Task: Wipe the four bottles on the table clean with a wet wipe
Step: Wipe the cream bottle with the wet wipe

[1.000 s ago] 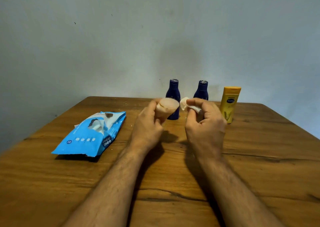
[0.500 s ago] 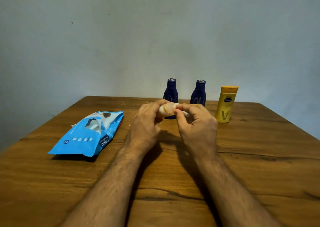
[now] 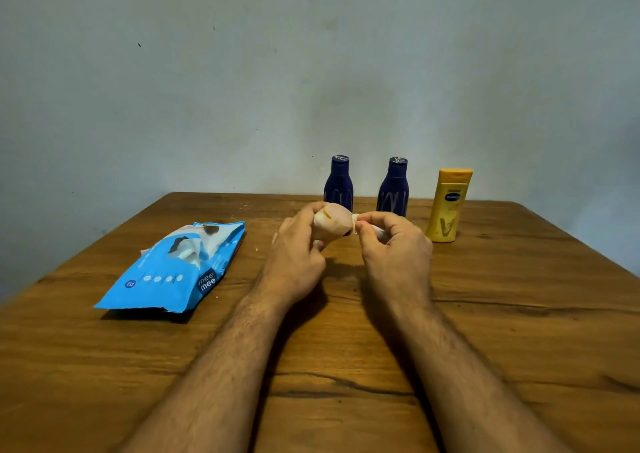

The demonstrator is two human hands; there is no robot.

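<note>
My left hand (image 3: 294,251) grips a small pale peach bottle (image 3: 332,224) above the middle of the wooden table (image 3: 519,314), its round base tilted toward me. My right hand (image 3: 394,248) pinches a bunched white wet wipe (image 3: 374,229) against the bottle's right side. Behind the hands two dark blue bottles (image 3: 338,184) (image 3: 394,187) stand upright near the table's far edge. A yellow bottle (image 3: 448,206) stands to their right.
A blue wet-wipe pack (image 3: 173,272) lies on the table to the left of my hands, its flap open with a wipe poking out. A pale wall rises right behind the table's far edge.
A second ago the hands were slightly apart; they closed together, and the wipe now touches the peach bottle's side. The bottle has turned in my left hand.
</note>
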